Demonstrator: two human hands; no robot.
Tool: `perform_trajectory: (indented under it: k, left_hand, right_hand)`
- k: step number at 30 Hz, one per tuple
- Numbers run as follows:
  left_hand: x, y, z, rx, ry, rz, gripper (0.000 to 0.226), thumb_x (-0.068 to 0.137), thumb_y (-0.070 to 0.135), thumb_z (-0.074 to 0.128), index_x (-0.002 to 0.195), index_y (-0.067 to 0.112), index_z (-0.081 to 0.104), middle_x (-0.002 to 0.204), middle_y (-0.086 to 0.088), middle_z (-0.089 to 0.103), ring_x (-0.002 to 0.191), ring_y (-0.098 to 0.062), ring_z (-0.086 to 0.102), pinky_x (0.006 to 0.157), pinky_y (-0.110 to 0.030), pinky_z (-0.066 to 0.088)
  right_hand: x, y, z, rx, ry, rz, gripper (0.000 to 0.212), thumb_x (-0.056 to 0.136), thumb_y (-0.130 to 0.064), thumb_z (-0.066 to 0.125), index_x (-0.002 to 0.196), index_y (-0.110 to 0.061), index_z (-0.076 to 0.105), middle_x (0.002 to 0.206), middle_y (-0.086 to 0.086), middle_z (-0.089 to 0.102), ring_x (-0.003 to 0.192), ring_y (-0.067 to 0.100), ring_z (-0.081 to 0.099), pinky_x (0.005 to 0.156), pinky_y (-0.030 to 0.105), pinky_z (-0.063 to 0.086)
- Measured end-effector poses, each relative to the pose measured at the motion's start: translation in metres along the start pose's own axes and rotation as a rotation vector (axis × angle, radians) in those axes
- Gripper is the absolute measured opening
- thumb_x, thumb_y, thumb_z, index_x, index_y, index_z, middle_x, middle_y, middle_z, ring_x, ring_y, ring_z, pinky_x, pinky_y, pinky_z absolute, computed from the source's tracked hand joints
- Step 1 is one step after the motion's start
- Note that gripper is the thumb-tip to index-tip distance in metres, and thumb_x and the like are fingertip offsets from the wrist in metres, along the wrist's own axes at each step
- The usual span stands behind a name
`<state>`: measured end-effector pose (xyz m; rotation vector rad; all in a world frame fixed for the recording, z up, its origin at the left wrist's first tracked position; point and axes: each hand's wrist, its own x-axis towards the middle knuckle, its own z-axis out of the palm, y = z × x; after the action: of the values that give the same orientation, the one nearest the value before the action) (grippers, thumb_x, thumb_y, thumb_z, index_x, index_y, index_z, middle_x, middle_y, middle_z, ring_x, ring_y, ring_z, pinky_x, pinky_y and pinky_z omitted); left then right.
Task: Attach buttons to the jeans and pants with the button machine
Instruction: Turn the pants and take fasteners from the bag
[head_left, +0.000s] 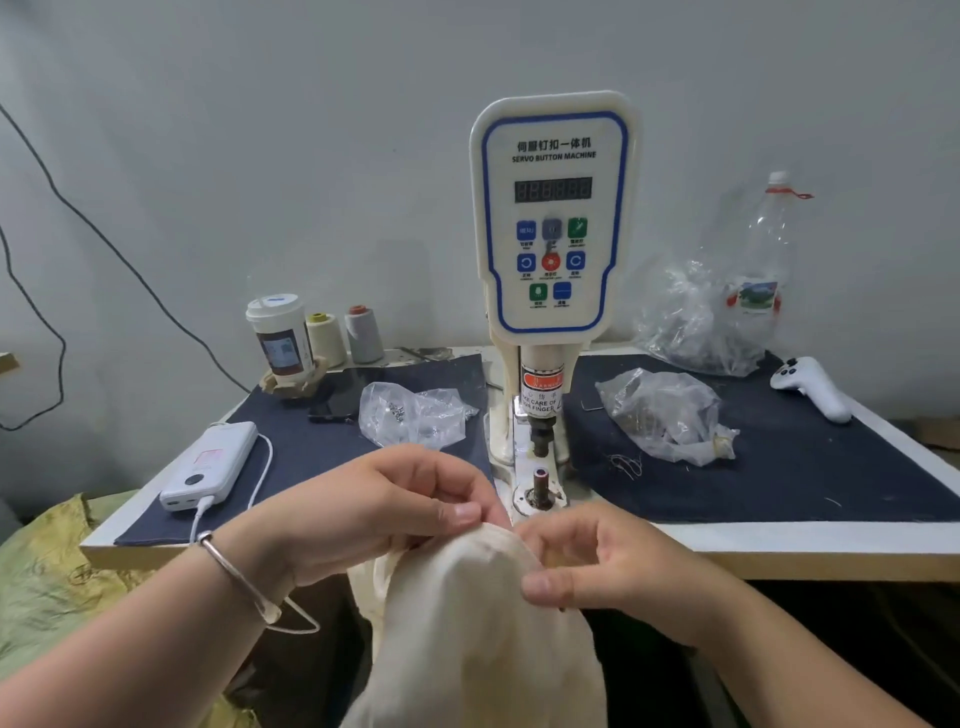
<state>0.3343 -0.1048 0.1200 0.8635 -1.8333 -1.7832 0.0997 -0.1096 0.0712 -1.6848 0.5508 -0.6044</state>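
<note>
- Pants (483, 639), cream cloth, hang off the near edge of the worktop (779, 540) at 6 o'clock from the button machine (550, 218); their top fold rises just to the edge line, short of the machine's lower post (541, 480).
- Left hand (384, 509) pinches the fold at its 10 o'clock side, thumb over curled fingers (431, 478), grasping the cloth.
- Right hand (608, 561) pinches the fold at its 3 o'clock side, thumb tip pressed on the cloth, fingers curled round it.
- A bangle (234, 577) sits on the left wrist.
- The button machine stands upright mid-worktop, its panel facing the viewer; the gap between punch and lower post is open, with the hands just at 6 o'clock of it.
- At 9 o'clock of the post: a clear bag (415, 415), a dark phone (337, 400), and a white power bank (210, 465) lying near the left edge with its cable looping over the rim.
- At 10 o'clock, toward the back edge: a cup (278, 338) and two thread cones (345, 335).
- At 3 o'clock: a crumpled bag (667, 415) with bare dark mat (805, 478) round it, reaching to the front rim.
- At 2 o'clock, by the back right edge: a larger bag (696, 322), a plastic bottle (766, 249) and a white controller (813, 387).
</note>
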Motion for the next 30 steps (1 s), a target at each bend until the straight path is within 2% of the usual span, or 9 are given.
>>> perform_trajectory:
  k: [2,4,7,11,14,16,21,24,30]
  left_hand:
    - [0.001,0.003,0.002,-0.005,0.012,0.053,0.018,0.096,0.013,0.055,0.104,0.009,0.071,0.088,0.000,0.072,0.077,-0.007,0.068,0.069,-0.015,0.051]
    - [0.003,0.003,0.000,-0.008,0.027,0.081,0.020,0.094,0.014,0.059,0.110,0.010,0.070,0.085,0.001,0.068,0.075,-0.008,0.065,0.068,-0.014,0.049]
    - [0.009,-0.006,-0.010,0.118,0.101,0.046,0.025,0.092,0.015,0.061,0.116,0.013,0.067,0.078,0.003,0.061,0.072,-0.008,0.061,0.069,-0.014,0.046]
    - [0.027,-0.027,-0.014,0.293,0.172,-0.080,0.018,0.092,0.029,0.061,0.090,0.013,0.069,0.083,0.001,0.066,0.079,-0.010,0.062,0.078,-0.018,0.044]
    - [0.043,-0.042,-0.016,0.264,0.294,-0.072,0.023,0.091,0.036,0.059,0.074,0.020,0.060,0.074,0.001,0.051,0.068,-0.012,0.045,0.068,-0.019,0.038]
    - [0.053,-0.053,-0.021,0.227,0.383,-0.052,0.022,0.088,0.035,0.059,0.071,0.020,0.056,0.073,-0.002,0.044,0.066,-0.014,0.037,0.064,-0.021,0.034]
    - [0.079,-0.080,-0.023,0.140,0.505,-0.006,0.022,0.092,0.022,0.063,0.074,0.012,0.055,0.068,0.000,0.049,0.059,-0.008,0.044,0.060,-0.016,0.037]
    - [0.089,-0.091,-0.023,0.031,0.565,0.037,0.022,0.084,0.024,0.063,0.069,0.010,0.055,0.059,0.002,0.047,0.049,-0.007,0.041,0.048,-0.014,0.035]
    - [0.104,-0.105,-0.031,-0.121,0.605,0.089,0.020,0.079,0.024,0.063,0.066,0.012,0.056,0.063,-0.006,0.039,0.055,-0.015,0.033,0.051,-0.026,0.026]
  right_hand:
    - [-0.008,0.006,-0.006,0.085,-0.073,-0.006,0.016,0.086,-0.015,0.068,0.072,-0.019,0.062,0.086,0.009,0.053,0.082,0.022,0.049,0.077,0.033,0.038]
    - [-0.015,0.013,-0.013,0.169,-0.040,-0.002,0.008,0.087,-0.013,0.066,0.079,-0.014,0.063,0.088,0.008,0.059,0.087,0.024,0.052,0.081,0.033,0.041]
    - [-0.020,0.017,-0.030,0.238,0.081,0.036,0.012,0.087,-0.019,0.066,0.082,-0.010,0.061,0.081,0.007,0.060,0.075,0.021,0.053,0.070,0.029,0.043]
    - [-0.008,0.011,-0.054,0.094,0.168,0.100,0.020,0.095,-0.025,0.055,0.080,-0.012,0.058,0.070,0.000,0.055,0.061,0.012,0.046,0.058,0.019,0.039]
    - [0.010,0.015,-0.067,0.018,0.237,0.146,0.022,0.098,-0.021,0.050,0.080,-0.009,0.056,0.067,-0.001,0.053,0.058,0.009,0.044,0.057,0.022,0.033]
    - [0.019,0.024,-0.073,0.100,0.269,0.169,0.025,0.100,-0.014,0.047,0.076,-0.010,0.055,0.065,-0.005,0.055,0.056,0.005,0.050,0.055,0.017,0.039]
    - [0.029,0.056,-0.086,0.073,0.309,0.209,0.028,0.101,-0.011,0.045,0.073,-0.008,0.051,0.065,0.003,0.046,0.055,0.008,0.042,0.050,0.017,0.036]
    - [0.032,0.071,-0.087,0.105,0.319,0.219,0.029,0.101,-0.012,0.044,0.073,-0.009,0.050,0.066,0.004,0.046,0.056,0.008,0.042,0.054,0.018,0.036]
    - [0.038,0.083,-0.092,0.199,0.336,0.152,0.029,0.097,-0.009,0.047,0.069,-0.011,0.055,0.068,0.001,0.052,0.063,0.009,0.049,0.062,0.018,0.042]
